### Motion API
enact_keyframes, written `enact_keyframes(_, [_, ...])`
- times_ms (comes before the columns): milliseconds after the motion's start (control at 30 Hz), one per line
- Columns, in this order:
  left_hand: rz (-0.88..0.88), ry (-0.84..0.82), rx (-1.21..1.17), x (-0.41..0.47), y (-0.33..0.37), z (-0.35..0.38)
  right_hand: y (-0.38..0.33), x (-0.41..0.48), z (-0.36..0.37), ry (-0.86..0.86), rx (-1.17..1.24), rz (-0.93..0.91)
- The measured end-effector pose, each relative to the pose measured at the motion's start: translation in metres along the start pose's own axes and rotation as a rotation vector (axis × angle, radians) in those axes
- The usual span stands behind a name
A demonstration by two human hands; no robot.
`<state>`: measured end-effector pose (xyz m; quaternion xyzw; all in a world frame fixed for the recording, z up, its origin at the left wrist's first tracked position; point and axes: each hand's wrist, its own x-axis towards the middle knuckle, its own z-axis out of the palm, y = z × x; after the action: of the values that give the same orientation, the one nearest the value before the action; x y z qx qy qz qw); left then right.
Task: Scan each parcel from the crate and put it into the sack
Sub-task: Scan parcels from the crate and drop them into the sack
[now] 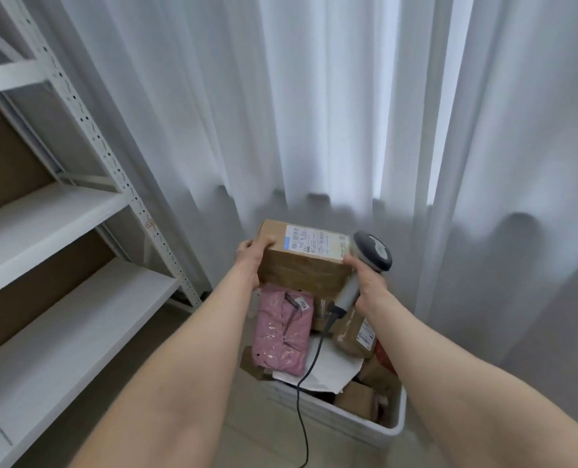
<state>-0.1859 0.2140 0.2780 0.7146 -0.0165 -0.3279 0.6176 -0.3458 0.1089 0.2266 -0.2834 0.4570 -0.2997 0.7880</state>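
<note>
- Upper left to lower left of frame: white metal shelf rack (pixel 54 228) with brown cardboard behind its boards.
- Centre, left of middle: left hand (pixel 248 261) grips the left end of a cardboard box (pixel 301 265), thumb on top and fingers curled round the side.
- The box is held up in the air above the crate, printed label (pixel 314 243) facing up.
- Below the box: pink plastic-wrapped parcel (pixel 280 332) lies on top of the heap in the white crate (pixel 341 422), lower centre.
- A dark cable (pixel 301 423) runs down over the crate to the bottom edge.
- Just right: brown padded parcel (pixel 351 332) in the crate.
- Right of centre: right hand (pixel 370 282) is wrapped round the handle of a grey scanner (pixel 373 251), thumb touching the box's near right corner.
- Behind: white curtain (pixel 314 96).
</note>
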Motion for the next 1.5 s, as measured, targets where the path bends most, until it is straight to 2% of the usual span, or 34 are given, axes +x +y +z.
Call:
enact_keyframes(133, [0.111, 0.101, 0.026, -0.002, 0.014, -0.035, 0.002, -0.02, 0.017, -0.059, -0.027, -0.01])
enact_keyframes(233, [0.089, 0.083, 0.055, -0.005, 0.026, -0.069, 0.008, -0.035, 0.033, -0.107, -0.057, 0.013])
enact_keyframes(333, [0.09, 0.066, 0.069, -0.003, 0.031, -0.1, 0.025, -0.049, 0.051, -0.222, -0.084, 0.129])
enact_keyframes(433, [0.15, 0.122, 0.022, 0.004, 0.031, -0.126, 0.049, -0.057, 0.068, -0.295, -0.161, 0.17])
enact_keyframes(533, [0.135, 0.189, 0.031, 0.007, 0.026, -0.146, 0.072, -0.061, 0.084, -0.287, -0.164, 0.156])
enact_keyframes(600, [0.094, 0.153, -0.006, 0.002, 0.021, -0.152, 0.086, -0.065, 0.096, -0.287, -0.17, 0.158])
enact_keyframes(700, [-0.007, -0.007, -0.004, -0.005, 0.007, -0.155, 0.105, -0.071, 0.117, -0.279, -0.186, 0.151])
enact_keyframes(867, [-0.163, -0.202, 0.14, -0.016, -0.019, -0.179, 0.122, -0.078, 0.143, -0.214, -0.187, 0.029])
enact_keyframes(933, [-0.165, -0.244, 0.088, -0.014, -0.026, -0.189, 0.126, -0.079, 0.147, -0.209, -0.209, 0.01])
enact_keyframes(1167, [-0.058, -0.211, -0.073, -0.003, -0.044, -0.209, 0.127, -0.087, 0.145, -0.162, -0.32, 0.004])
enact_keyframes(1367, [0.005, -0.176, -0.137, 0.003, -0.056, -0.213, 0.116, -0.104, 0.136, -0.36, -0.472, 0.009])
enact_keyframes(1500, [0.017, -0.158, -0.142, 0.006, -0.059, -0.214, 0.115, -0.112, 0.136, -0.374, -0.492, -0.006])
